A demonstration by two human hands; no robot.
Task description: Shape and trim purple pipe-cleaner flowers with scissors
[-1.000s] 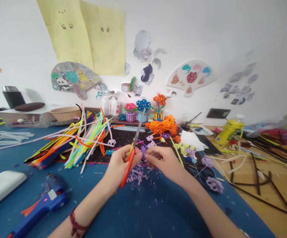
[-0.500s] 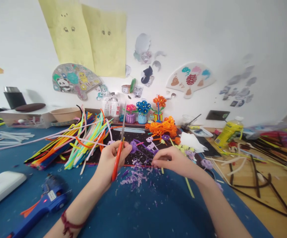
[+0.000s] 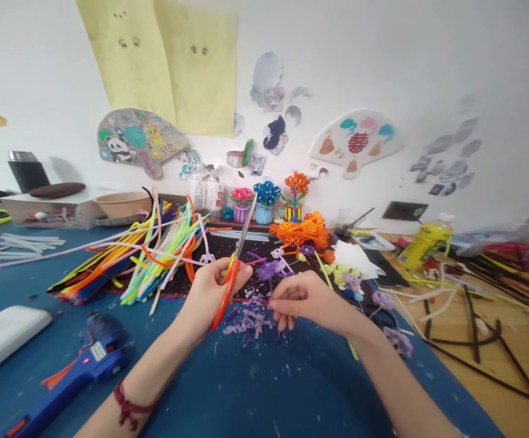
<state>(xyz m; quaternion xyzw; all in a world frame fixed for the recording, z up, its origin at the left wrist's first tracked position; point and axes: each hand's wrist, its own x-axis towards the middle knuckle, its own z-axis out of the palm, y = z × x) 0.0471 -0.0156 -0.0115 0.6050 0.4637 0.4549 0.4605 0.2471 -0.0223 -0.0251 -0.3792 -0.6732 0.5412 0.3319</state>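
My left hand [image 3: 213, 292] is closed around a pair of scissors [image 3: 228, 292] with orange handles, blades pointing up and away. Just off its fingertips, a purple pipe-cleaner flower [image 3: 271, 269] is smeared by motion. My right hand [image 3: 307, 301] sits to the right with fingers curled and thumb and forefinger pinched right below that flower. The pinch appears to be on its thin stem, which is hard to make out. Beneath the hands lie purple fuzz clippings [image 3: 248, 325] on the blue mat [image 3: 264, 389].
Bundled pipe cleaners [image 3: 127, 258] lie left, with a blue glue gun [image 3: 91, 359] in front and a white case [image 3: 8, 340] beside it. Orange flower pieces [image 3: 301, 232] and potted flowers [image 3: 268, 201] stand behind. A yellow bottle [image 3: 426, 243] and loose dark strips [image 3: 472, 322] are right.
The purple flower has left my left fingertips and shifted right, above my right fingers. My left hand moved slightly right and the scissors tilted rightward. More of my right hand's curled fingers show.
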